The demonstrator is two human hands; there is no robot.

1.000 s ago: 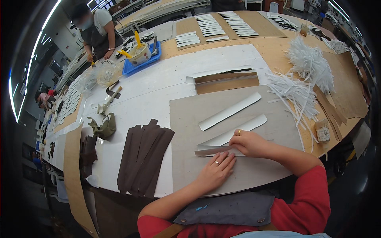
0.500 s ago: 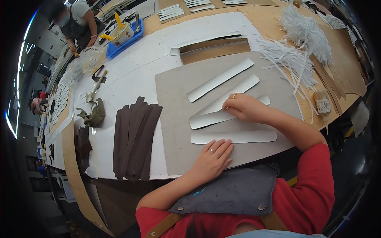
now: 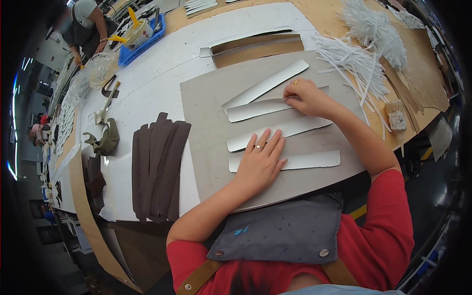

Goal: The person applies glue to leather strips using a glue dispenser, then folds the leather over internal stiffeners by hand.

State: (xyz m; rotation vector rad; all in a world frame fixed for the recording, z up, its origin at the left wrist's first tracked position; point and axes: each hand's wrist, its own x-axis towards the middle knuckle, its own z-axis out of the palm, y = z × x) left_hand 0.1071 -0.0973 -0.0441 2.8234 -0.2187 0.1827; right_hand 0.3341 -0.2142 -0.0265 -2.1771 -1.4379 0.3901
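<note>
Four-sided white strips lie spread on a grey board [image 3: 204,162]. My left hand [image 3: 262,156] rests flat, fingers apart, its fingertips on a white strip [image 3: 300,129] and its palm partly over the nearest white strip [image 3: 314,160]. Farther off, my right hand [image 3: 307,97] pinches the upper edge of another white strip [image 3: 253,109], whose right part it hides. The farthest white strip [image 3: 275,82] slants up to the right, and its left end meets the pinched one.
Dark brown strips [image 3: 160,169] are piled left of the board. Beyond it lie brown and white pieces [image 3: 260,49]. White paper shreds [image 3: 354,64] and a worn block [image 3: 395,115] sit at right. A blue tray [image 3: 142,49] stands far left, near another person [image 3: 88,27].
My right hand has shifted to a farther strip and pinches it. My left hand has slid away from me, off the near edge, onto the two nearer strips. The strips now lie more apart.
</note>
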